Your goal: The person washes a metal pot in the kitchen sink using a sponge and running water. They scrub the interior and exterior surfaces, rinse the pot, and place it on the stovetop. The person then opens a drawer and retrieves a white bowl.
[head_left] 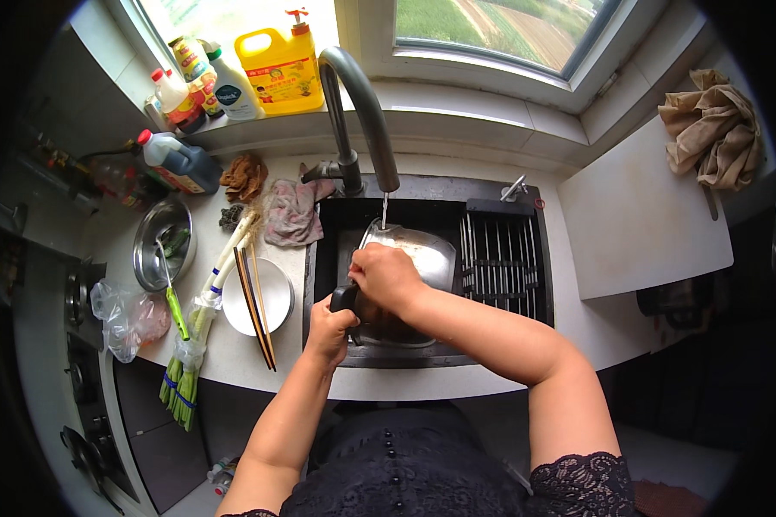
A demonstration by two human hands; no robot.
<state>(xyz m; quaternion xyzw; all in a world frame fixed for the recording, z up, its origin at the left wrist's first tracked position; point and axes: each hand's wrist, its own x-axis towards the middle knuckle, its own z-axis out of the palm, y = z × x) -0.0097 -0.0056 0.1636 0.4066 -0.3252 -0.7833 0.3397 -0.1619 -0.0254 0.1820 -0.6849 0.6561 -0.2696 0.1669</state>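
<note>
A steel pan (422,250) with a black handle (345,297) is tilted inside the black sink (328,258). My left hand (329,332) grips the handle at the sink's front left. My right hand (386,276) is closed over the pan's near rim; whatever it holds is hidden under the fingers. A thin stream of water falls from the grey curved faucet (362,103) onto the pan's far edge.
A dish rack (500,258) fills the sink's right half. On the left counter lie a white plate (276,302) with chopsticks (254,306), green onions (194,336), a steel bowl (159,246), a plastic bag (129,319) and rags (291,211). Bottles (280,60) line the windowsill. A crumpled cloth (716,129) rests on the right.
</note>
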